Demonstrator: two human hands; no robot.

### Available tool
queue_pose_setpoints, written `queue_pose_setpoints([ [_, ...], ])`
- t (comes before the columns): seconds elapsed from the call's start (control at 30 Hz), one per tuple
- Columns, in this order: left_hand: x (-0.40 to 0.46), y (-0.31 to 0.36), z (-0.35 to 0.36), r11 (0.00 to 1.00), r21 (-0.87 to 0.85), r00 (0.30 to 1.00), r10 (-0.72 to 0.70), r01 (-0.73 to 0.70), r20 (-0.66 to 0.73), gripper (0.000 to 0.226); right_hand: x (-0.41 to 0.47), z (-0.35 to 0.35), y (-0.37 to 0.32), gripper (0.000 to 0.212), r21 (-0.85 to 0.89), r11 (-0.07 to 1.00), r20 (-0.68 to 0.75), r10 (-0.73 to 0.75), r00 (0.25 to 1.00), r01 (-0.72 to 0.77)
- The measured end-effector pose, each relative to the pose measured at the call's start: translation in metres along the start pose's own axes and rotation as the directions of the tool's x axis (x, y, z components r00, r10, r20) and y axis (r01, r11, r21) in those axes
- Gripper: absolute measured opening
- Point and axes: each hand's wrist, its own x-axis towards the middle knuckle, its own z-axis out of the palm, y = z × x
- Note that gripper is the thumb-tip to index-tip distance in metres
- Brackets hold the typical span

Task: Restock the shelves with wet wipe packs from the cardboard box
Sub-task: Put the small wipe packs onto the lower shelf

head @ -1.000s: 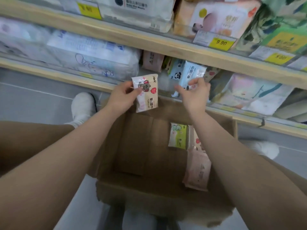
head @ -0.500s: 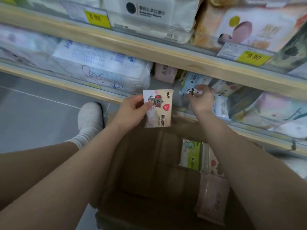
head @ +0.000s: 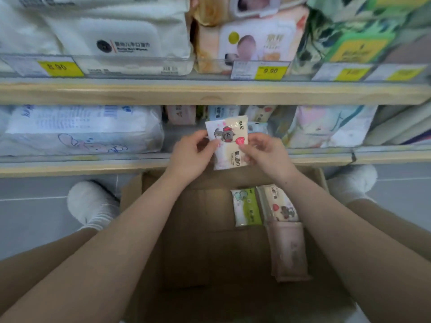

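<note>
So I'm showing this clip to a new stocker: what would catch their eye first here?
Dead centre, the left hand and right hand pinch a small bear-print wipe pack in front of the lower shelf. Below it sits the open cardboard box, with only a few packs along its right side. Above, yellow price tags line the upper shelf's edge.

shelf gap [head: 184, 136] open, small packs [head: 224, 112] behind
</note>
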Motion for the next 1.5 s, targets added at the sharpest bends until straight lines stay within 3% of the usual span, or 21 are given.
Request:
queue_pose_setpoints([
  [0.07,0.004,-0.016,0.000,0.946,0.314,0.995,0.092,-0.075,-0.041,0.037,0.014,-0.002,0.002,0.012,0.020,0.999,-0.094,-0.041,0.995,0.043],
  [0.1,0.004,-0.025,0.000,0.917,0.388,0.993,0.110,-0.088,-0.035,0.037,0.022,-0.002,0.004,0.017,0.031,0.998,-0.125,-0.058,0.990,0.062],
  [0.2,-0.003,-0.047,0.002,0.851,0.510,0.991,0.128,-0.128,0.035,0.031,0.051,0.007,0.016,0.012,0.013,0.998,-0.134,-0.065,0.989,0.067],
  [0.33,-0.004,-0.058,0.006,0.789,0.592,0.980,0.199,-0.166,0.009,0.031,0.097,0.020,0.034,0.006,-0.035,0.998,-0.139,0.037,0.990,-0.042],
  [0.5,-0.002,-0.054,0.007,0.815,0.561,0.988,0.155,-0.143,0.027,0.028,0.114,0.027,0.036,0.017,-0.036,0.990,-0.104,0.132,0.986,-0.136],
  [0.57,-0.002,-0.049,0.008,0.836,0.534,0.991,0.129,-0.125,0.031,0.027,0.104,0.022,0.033,0.007,-0.125,0.986,-0.090,0.100,0.991,-0.111],
  [0.67,0.003,-0.038,0.016,0.883,0.456,0.993,0.086,-0.115,0.083,0.027,0.082,0.001,0.030,0.030,-0.233,0.969,-0.131,0.050,0.990,-0.079],
  [0.8,0.016,-0.018,0.047,0.931,0.340,0.973,0.061,-0.136,0.224,0.034,0.045,-0.039,0.034,0.029,-0.435,0.899,-0.140,-0.011,0.990,-0.052],
  [1.03,0.043,0.015,0.097,0.883,0.439,0.913,-0.034,-0.163,0.407,0.052,0.022,-0.072,0.050,0.039,-0.549,0.827,-0.101,0.078,0.992,-0.121],
  [1.1,0.051,0.016,0.104,0.887,0.446,0.892,-0.103,-0.118,0.441,0.055,0.027,-0.070,0.048,0.042,-0.532,0.835,-0.067,0.123,0.990,-0.139],
  [1.2,0.056,0.014,0.107,0.956,0.292,0.893,-0.105,-0.031,0.438,0.057,0.035,-0.067,0.048,0.041,-0.486,0.860,-0.051,0.148,0.988,-0.154],
  [1.3,0.052,0.016,0.102,0.998,0.061,0.947,-0.015,-0.005,0.321,0.057,0.035,-0.067,0.047,0.036,-0.258,0.956,-0.142,0.103,0.985,-0.137],
  [1.4,0.055,0.023,0.102,0.992,-0.129,0.984,0.025,-0.002,0.177,0.063,0.034,-0.063,0.045,0.028,-0.056,0.998,-0.253,0.004,0.967,-0.018],
  [1.5,0.069,0.031,0.103,0.992,-0.128,0.993,0.036,-0.022,0.110,0.067,0.046,-0.054,0.046,0.025,0.063,0.997,-0.286,-0.020,0.958,0.040],
])
